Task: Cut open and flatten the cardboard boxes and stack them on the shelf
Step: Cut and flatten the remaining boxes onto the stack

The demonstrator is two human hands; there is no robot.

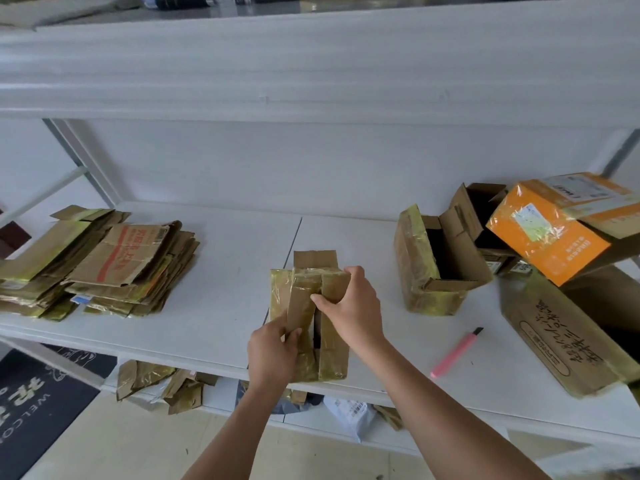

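Note:
A small taped brown cardboard box (pixel 332 358) lies on the white shelf (pixel 221 271) near its front edge, with its top seam split and a dark gap showing. My left hand (pixel 272 355) pinches the left flap at the near end. My right hand (pixel 349 306) grips the right flap at the middle of the seam. A stack of flattened boxes (pixel 100 268) lies at the left of the shelf. A pink utility knife (pixel 455 353) rests on the shelf to the right of my hands, apart from them.
At the right stand an opened brown box (pixel 433 271), an orange box (pixel 547 237) tilted on other boxes, and a long printed box (pixel 561 341). Cardboard scraps (pixel 162 382) and a plastic mailer (pixel 349 415) lie on the lower shelf. A dark mat (pixel 38 400) covers the floor at the left.

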